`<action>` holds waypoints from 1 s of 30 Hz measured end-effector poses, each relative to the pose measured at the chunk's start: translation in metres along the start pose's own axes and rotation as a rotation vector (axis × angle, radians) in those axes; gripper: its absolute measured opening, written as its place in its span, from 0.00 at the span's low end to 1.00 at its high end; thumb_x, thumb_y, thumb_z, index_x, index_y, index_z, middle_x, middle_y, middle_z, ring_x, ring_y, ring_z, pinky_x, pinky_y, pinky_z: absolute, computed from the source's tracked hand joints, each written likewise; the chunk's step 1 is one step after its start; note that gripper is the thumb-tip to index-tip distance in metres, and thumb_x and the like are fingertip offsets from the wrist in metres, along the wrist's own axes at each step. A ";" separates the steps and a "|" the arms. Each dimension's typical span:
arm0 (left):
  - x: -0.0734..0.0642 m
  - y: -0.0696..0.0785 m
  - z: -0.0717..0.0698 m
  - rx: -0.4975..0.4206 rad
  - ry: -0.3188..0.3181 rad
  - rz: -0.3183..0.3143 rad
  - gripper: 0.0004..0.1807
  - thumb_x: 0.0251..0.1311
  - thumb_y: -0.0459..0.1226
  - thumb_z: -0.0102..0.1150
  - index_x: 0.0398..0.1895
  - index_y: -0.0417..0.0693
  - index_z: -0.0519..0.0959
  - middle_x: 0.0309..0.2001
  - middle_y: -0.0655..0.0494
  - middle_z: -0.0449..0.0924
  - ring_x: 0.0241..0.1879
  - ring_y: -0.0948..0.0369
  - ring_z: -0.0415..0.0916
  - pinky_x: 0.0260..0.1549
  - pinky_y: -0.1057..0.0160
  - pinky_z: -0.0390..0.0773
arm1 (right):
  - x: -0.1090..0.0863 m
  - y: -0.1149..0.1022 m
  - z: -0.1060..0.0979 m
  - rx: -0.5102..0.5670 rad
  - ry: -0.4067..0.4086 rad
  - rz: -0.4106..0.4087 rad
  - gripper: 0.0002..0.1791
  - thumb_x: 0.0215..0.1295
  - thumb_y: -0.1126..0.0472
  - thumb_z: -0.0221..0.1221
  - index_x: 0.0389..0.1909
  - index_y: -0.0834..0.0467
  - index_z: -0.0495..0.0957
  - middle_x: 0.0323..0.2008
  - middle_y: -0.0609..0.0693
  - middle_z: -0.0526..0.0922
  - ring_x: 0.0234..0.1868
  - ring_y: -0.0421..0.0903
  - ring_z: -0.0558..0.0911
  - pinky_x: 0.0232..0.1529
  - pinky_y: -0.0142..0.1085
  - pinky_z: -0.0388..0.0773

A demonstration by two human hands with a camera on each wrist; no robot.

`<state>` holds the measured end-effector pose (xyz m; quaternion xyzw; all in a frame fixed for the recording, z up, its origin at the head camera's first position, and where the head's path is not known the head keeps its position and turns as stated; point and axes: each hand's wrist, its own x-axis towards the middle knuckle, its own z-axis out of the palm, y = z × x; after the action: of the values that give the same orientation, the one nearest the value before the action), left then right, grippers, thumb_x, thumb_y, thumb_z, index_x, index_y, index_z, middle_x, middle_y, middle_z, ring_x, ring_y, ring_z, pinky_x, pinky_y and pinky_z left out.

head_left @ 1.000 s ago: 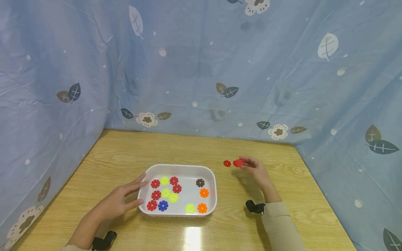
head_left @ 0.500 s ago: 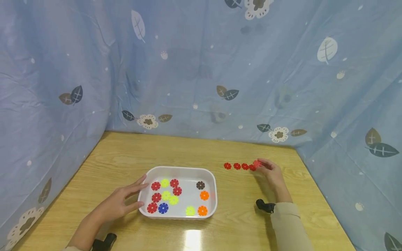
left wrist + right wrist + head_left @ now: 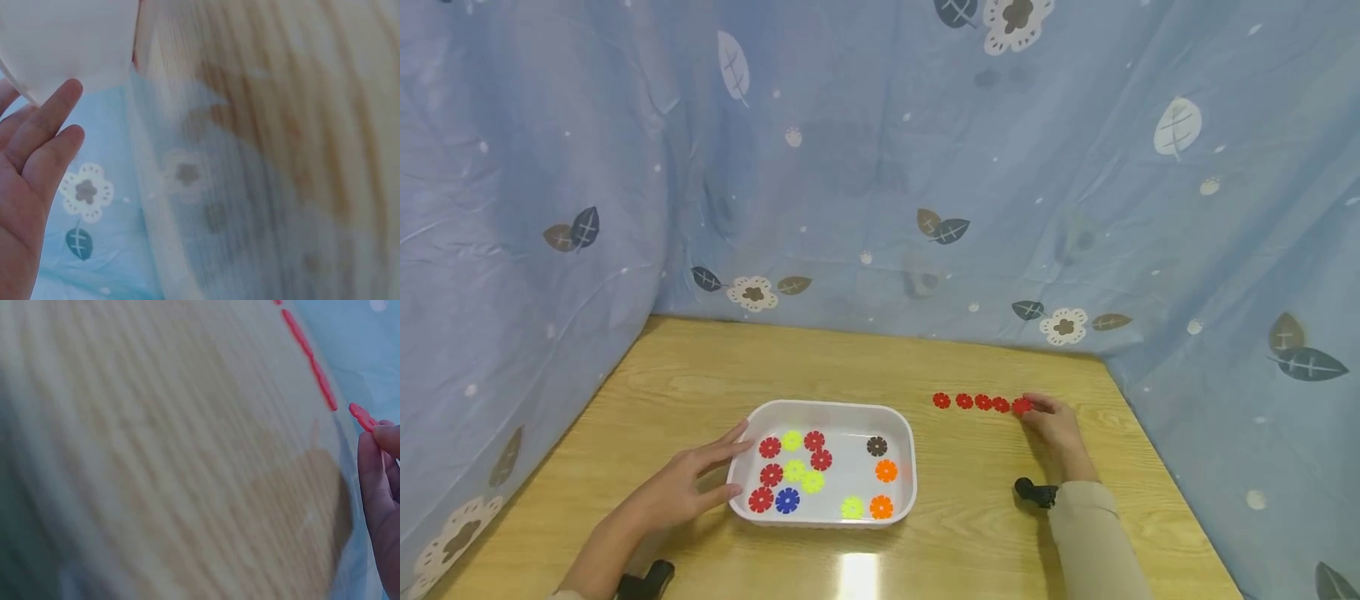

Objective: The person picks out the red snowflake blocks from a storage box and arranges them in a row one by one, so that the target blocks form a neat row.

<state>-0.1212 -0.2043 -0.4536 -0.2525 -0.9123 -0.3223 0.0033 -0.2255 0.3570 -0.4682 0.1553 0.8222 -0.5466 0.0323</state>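
In the head view my right hand (image 3: 1054, 425) is at the right end of a row of red notched plastic discs (image 3: 964, 401) on the table. Between thumb and fingers it pinches one red notched disc (image 3: 361, 417), which the right wrist view shows slightly apart from the row and tilted. My left hand (image 3: 683, 485) rests at the left side of a white tray (image 3: 820, 522); its fairly straight fingers (image 3: 53, 119) touch the rim and outer wall. Inside lie several loose discs: red (image 3: 771, 475), yellow-green (image 3: 812, 482), orange (image 3: 886, 471), one blue (image 3: 787, 501) and one dark brown (image 3: 877, 447).
A wood-grain table (image 3: 970, 500) carries everything. Blue patterned cloth (image 3: 880, 167) hangs behind it and along both sides. Black wrist-camera mounts (image 3: 1034, 492) sit on both wrists.
My right hand has moved right and set down red discs, lengthening the row; the last one, held higher half a second ago, is now lower, at the row's end. The left hand stays at the tray.
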 end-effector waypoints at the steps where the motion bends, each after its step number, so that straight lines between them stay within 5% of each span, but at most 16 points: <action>1: -0.001 -0.001 0.000 0.005 -0.001 -0.009 0.30 0.58 0.48 0.62 0.64 0.51 0.72 0.71 0.49 0.60 0.64 0.45 0.65 0.55 0.47 0.74 | 0.001 0.001 0.002 -0.001 0.003 0.001 0.27 0.64 0.69 0.54 0.65 0.66 0.66 0.64 0.64 0.67 0.49 0.38 0.71 0.39 0.18 0.73; 12: -0.004 -0.001 -0.001 0.023 0.009 -0.007 0.29 0.58 0.47 0.62 0.63 0.50 0.72 0.70 0.50 0.61 0.64 0.47 0.66 0.55 0.50 0.76 | 0.007 0.007 0.003 -0.100 -0.014 -0.045 0.24 0.68 0.67 0.52 0.64 0.66 0.66 0.61 0.67 0.69 0.39 0.33 0.73 0.34 0.24 0.74; 20: -0.001 0.003 -0.001 0.007 0.004 0.018 0.29 0.59 0.46 0.61 0.63 0.50 0.72 0.70 0.47 0.61 0.63 0.45 0.66 0.55 0.47 0.75 | 0.008 0.007 0.002 -0.224 0.010 -0.085 0.23 0.67 0.67 0.53 0.63 0.67 0.68 0.59 0.68 0.70 0.55 0.57 0.71 0.37 0.26 0.72; 30: 0.001 0.003 -0.003 -0.018 -0.028 -0.036 0.30 0.59 0.49 0.60 0.64 0.50 0.71 0.71 0.48 0.58 0.65 0.45 0.64 0.56 0.41 0.71 | 0.005 0.008 -0.002 -0.135 0.009 -0.095 0.25 0.69 0.66 0.51 0.66 0.68 0.63 0.62 0.68 0.68 0.60 0.56 0.69 0.37 0.16 0.70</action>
<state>-0.1209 -0.2033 -0.4492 -0.2406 -0.9136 -0.3272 -0.0175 -0.2280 0.3629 -0.4754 0.1158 0.8639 -0.4901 0.0132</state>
